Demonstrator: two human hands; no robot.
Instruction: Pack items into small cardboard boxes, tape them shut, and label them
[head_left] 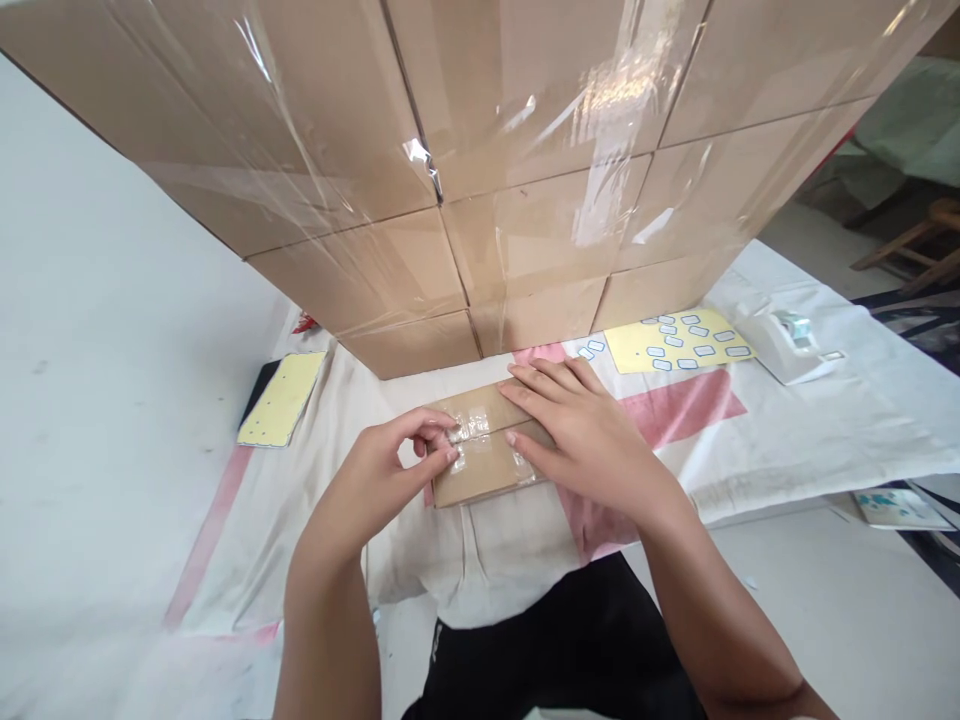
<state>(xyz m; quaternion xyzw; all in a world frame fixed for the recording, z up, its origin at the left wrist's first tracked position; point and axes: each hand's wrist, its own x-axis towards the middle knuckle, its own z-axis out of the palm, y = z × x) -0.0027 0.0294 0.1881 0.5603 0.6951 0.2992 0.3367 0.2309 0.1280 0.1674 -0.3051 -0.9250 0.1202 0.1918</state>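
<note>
A small flat cardboard box (480, 470) lies on the cloth in front of me, with a seam along its top and shiny strips of clear tape (472, 424) across it. At the box's left end, the thumb and fingers of my left hand (401, 455) are pinched together at the edge of the tape. My right hand (574, 425) rests on the box's right part with its fingers stretched out. That hand hides the right end of the box.
A tall stack of cardboard boxes (525, 230) wrapped in clear film stands just behind. To its right are a yellow sheet with small labels (679, 342) and a white tape dispenser (791, 340). Another yellow card (283, 400) lies left, beside the white wall (97, 330).
</note>
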